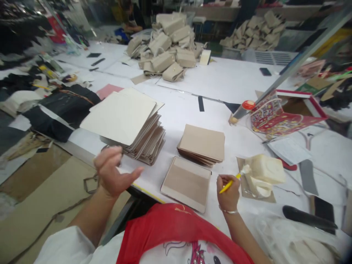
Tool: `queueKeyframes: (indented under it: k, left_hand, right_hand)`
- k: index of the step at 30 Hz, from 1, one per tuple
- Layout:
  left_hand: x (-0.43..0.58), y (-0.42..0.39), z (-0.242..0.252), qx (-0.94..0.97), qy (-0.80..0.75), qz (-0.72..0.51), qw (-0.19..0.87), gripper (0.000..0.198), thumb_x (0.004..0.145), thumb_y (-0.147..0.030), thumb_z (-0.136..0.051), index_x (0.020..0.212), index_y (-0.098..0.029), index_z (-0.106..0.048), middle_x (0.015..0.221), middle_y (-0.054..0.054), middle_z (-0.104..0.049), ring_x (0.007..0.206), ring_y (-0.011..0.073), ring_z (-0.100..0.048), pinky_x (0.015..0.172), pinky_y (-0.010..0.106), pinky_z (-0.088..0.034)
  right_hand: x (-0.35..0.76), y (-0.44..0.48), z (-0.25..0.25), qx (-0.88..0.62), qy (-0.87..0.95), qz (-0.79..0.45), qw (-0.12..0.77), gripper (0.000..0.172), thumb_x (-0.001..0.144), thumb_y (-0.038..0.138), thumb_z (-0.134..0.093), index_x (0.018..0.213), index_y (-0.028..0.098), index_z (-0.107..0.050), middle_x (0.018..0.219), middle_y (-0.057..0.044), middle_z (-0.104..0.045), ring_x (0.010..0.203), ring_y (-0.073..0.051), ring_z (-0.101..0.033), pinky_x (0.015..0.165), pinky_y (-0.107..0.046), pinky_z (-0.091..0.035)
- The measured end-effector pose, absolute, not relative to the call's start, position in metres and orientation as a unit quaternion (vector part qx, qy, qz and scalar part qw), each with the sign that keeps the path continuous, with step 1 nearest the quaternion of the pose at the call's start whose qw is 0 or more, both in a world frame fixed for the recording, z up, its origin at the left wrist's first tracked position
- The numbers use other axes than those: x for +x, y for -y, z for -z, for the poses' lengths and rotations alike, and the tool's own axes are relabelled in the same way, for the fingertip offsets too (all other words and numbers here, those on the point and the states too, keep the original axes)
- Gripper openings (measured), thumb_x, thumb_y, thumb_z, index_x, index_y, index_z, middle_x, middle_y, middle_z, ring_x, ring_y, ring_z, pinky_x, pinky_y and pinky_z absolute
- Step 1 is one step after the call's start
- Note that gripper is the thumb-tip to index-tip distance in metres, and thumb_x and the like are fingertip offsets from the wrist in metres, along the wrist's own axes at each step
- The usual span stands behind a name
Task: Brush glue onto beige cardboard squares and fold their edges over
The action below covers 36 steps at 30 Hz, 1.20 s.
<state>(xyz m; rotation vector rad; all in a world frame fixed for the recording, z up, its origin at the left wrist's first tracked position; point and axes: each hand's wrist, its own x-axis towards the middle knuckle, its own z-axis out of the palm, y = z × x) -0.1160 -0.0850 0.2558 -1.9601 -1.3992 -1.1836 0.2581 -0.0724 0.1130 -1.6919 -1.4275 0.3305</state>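
Observation:
My right hand (pixel 228 191) is closed round a yellow brush (pixel 230 184), whose bristle end is coated in something white. That end is beside a cream, crusted block-like container (pixel 265 168) on a brown card. To the left, my left hand (pixel 112 174) is raised and empty, thumb stretched out and fingers loosely bent. It is nearest a tall stack of beige panels topped with large pale sheets (pixel 121 113). Between my hands lies a flat panel (pixel 187 183), tan in the middle with paler bands at two edges. Behind it is a neat pile of tan pieces (pixel 202 143).
A heap of beige bags or cases (pixel 170 46) stands at the back. To the right are a red patterned box (pixel 286 113), a red-capped bottle (pixel 243 110), a slanting metal pole (pixel 299 55) and a black-handled tool (pixel 308 217). A black bundle (pixel 60 110) sits left.

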Motion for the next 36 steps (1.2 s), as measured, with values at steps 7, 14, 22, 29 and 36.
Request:
queueKeyframes:
  k: [7,14,22,29,36]
  left_hand:
    - [-0.178,0.057,-0.28,-0.74,0.604,0.233,0.181,0.041,0.077,-0.038,-0.059,0.114,-0.02,-0.055,0.111,0.011,-0.059,0.11,0.0272,-0.051,0.106,0.052,-0.021]
    - [-0.114,0.125,-0.275,-0.844,0.422,0.269,0.194,0.025,0.078,-0.014,-0.056,0.1,-0.024,-0.061,0.092,0.003,-0.066,0.093,0.0173,-0.058,0.097,0.04,-0.039]
    - [-0.074,0.155,-0.223,-0.861,0.388,0.322,0.064,0.04,0.073,-0.034,-0.067,0.109,-0.024,-0.055,0.106,0.007,-0.063,0.105,0.0227,-0.054,0.1,0.044,-0.037]
    - [-0.063,0.144,-0.124,-0.491,0.705,0.337,-0.386,0.052,0.075,-0.051,-0.053,0.111,-0.014,-0.053,0.107,0.012,-0.06,0.092,0.0215,-0.06,0.073,0.033,-0.05]
    - [-0.04,0.121,-0.062,-0.45,0.711,0.336,-0.423,0.038,0.063,-0.041,-0.061,0.091,-0.015,-0.057,0.069,0.0,-0.06,0.066,0.0154,-0.058,0.063,0.026,-0.046]
  right_hand:
    - [0.179,0.077,-0.18,-0.496,0.694,-0.188,0.487,0.027,0.083,0.025,-0.054,0.108,0.021,-0.045,0.096,-0.007,-0.061,0.078,-0.015,-0.063,0.072,-0.033,-0.054]
    - [0.125,0.077,-0.217,-0.409,0.651,-0.428,0.475,0.026,0.085,0.034,-0.052,0.103,0.023,-0.036,0.104,-0.006,-0.059,0.078,-0.013,-0.063,0.068,-0.03,-0.053]
    - [0.143,0.087,-0.199,-0.51,0.655,-0.269,0.488,0.02,0.081,0.032,-0.054,0.092,0.022,-0.04,0.081,0.0,-0.048,0.07,-0.012,-0.049,0.068,-0.026,-0.043]
    - [0.212,0.142,-0.121,-0.627,0.59,-0.267,0.433,0.012,0.086,0.032,-0.044,0.091,0.022,-0.04,0.069,0.003,-0.045,0.056,-0.011,-0.044,0.056,-0.023,-0.038]
    - [0.242,0.137,-0.055,-0.709,0.638,-0.184,0.238,0.023,0.085,0.036,-0.041,0.097,0.017,-0.046,0.076,-0.004,-0.058,0.063,-0.017,-0.056,0.054,-0.025,-0.038]
